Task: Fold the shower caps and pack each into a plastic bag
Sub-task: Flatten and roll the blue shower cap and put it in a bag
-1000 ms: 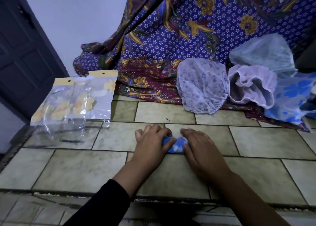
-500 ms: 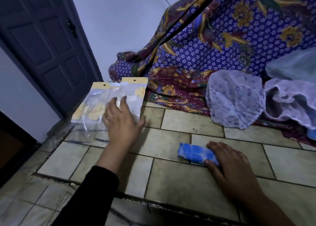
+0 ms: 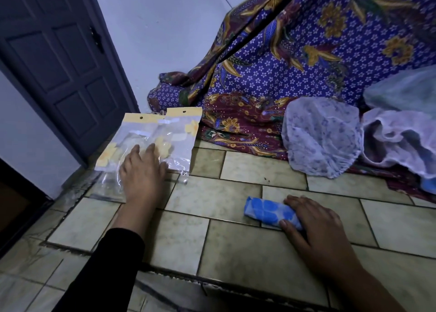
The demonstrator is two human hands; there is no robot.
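Right now, the fingers (image 3: 136,151) of your left hand (image 3: 141,173) lie straight and slightly spread, flat on the small stack of clear plastic bags with yellow header cards (image 3: 181,132). They press on the film. As far as shows, no bag is pinched or lifted yet.

The fingers (image 3: 295,200) of your right hand (image 3: 317,228) are closed over the right end of the blue flower-printed plastic shower cap (image 3: 264,210), thumb on the near side and fingertips on the far side. That cap is folded into a short tight roll and lies on the pale tiled surface (image 3: 236,193).

Taking the roll as your marker:
- **Bags:** well to its left and farther from you.
- **Unfolded caps:** beyond it and to its right sit a puffed white cap with lilac specks (image 3: 320,137), a ruffled lilac cap (image 3: 396,141) and a pale green cap (image 3: 405,92).
- **Possible fourth cap:** a scrap of blue (image 3: 430,184) at the frame edge may be another, but you cannot tell.
- **Cloth:** the caps rest on a purple and maroon batik cloth (image 3: 295,63) draped behind the roll.

I judge the task to be early. One cap is folded but not bagged, and no bag visibly holds a cap. At least three caps wait unfolded. The step in hand looks like fetching a bag for the roll.
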